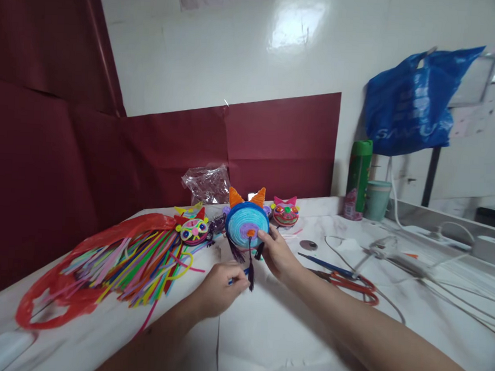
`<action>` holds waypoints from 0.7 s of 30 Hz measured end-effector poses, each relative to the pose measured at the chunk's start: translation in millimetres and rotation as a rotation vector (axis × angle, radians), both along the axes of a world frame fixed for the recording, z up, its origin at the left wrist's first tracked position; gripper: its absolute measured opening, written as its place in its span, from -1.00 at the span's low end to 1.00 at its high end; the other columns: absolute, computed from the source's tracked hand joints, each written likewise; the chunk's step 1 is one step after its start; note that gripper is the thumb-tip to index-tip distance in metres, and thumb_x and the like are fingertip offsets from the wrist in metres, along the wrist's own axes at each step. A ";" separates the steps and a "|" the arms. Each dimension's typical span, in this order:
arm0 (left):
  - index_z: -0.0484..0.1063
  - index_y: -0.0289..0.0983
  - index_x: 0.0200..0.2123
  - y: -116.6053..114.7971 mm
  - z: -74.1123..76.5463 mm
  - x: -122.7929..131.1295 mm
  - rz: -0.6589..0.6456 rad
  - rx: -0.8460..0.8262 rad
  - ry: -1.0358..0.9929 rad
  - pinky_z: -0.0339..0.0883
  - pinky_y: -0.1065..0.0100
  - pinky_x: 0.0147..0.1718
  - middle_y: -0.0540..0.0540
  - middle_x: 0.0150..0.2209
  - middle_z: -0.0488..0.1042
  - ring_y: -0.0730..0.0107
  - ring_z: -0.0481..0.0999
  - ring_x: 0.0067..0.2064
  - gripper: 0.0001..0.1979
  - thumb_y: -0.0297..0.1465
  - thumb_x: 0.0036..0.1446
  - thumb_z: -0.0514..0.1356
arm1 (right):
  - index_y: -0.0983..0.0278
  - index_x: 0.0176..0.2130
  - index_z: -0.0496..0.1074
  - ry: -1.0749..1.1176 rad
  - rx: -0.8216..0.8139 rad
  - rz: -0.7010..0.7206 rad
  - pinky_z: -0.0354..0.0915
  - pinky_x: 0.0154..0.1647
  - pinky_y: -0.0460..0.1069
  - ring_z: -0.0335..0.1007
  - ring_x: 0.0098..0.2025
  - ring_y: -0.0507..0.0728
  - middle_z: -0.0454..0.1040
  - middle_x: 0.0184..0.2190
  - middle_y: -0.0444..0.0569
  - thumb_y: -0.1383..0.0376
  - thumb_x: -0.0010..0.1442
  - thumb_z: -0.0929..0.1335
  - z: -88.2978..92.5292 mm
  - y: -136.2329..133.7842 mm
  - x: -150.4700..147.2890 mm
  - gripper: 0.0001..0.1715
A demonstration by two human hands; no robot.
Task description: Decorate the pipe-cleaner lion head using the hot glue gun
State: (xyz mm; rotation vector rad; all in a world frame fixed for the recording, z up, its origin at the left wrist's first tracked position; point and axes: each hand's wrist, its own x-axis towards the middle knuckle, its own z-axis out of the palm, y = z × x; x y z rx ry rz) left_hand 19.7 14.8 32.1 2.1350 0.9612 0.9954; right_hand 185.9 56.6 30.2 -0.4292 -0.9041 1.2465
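Note:
A round, coiled blue fuzzy-wire ornament (237,224) stands upright at the middle of the table, with orange pointed ears, a purple and orange centre and black tassels. My right hand (280,255) grips its right edge, thumb on the front face. Just below it my left hand (222,288) is closed beside the hanging middle tassel (250,276). Bits of something blue show at its fingers, too small to name. Behind to the right sits a pink-eared animal-face ornament (285,212); to the left lies another with red ears (193,229).
Many coloured fuzzy wires (141,268) lie on a red plastic bag (57,308) at left. Orange-handled scissors (366,289), a dark blue pen-like tool (326,264) and cables (416,269) are at right. A green spray can (357,179) and cup (377,201) stand behind.

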 end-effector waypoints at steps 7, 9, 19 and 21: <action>0.27 -0.22 -0.67 24.4 -1.4 -15.5 0.414 0.002 -0.462 0.09 0.39 -0.50 0.08 -0.65 0.19 0.44 0.16 -0.54 -0.66 -0.21 0.04 0.21 | 0.20 -0.27 0.42 0.011 -0.063 0.061 0.32 -0.50 -0.02 0.44 -0.46 0.11 0.57 -0.42 -0.14 0.07 -0.10 0.54 -1.0 4.5 0.0 -0.56; 0.40 -0.23 -0.53 26.6 2.5 -18.0 0.430 0.065 -0.618 0.19 0.39 -0.40 0.05 -0.56 0.32 0.40 0.29 -0.46 -0.80 -0.27 0.01 0.27 | 0.20 -0.26 0.43 0.012 -0.066 0.070 0.32 -0.50 -0.02 0.44 -0.45 0.10 0.57 -0.42 -0.15 0.08 -0.12 0.55 -1.9 4.3 -1.2 -0.54; 0.47 -0.18 -0.09 14.0 0.0 -4.0 0.249 0.020 -0.765 0.33 0.33 -0.13 -0.07 -0.16 0.48 0.31 0.48 -0.19 -0.56 -0.50 -0.10 0.38 | 0.21 -0.17 0.42 -0.048 -0.033 0.042 0.39 -0.10 0.06 0.48 -0.16 0.18 0.57 -0.25 -0.08 0.11 -0.17 0.58 -5.7 2.5 -2.2 -0.42; 0.48 -0.18 -0.07 13.9 -2.3 -2.4 0.219 -0.020 -0.745 0.33 0.32 -0.10 -0.10 -0.11 0.47 0.29 0.49 -0.16 -0.51 -0.53 -0.14 0.39 | 0.20 -0.09 0.39 -0.112 0.001 -0.044 0.36 -0.02 0.08 0.45 -0.08 0.20 0.55 -0.16 -0.05 0.10 -0.16 0.57 -3.9 0.8 -1.9 -0.35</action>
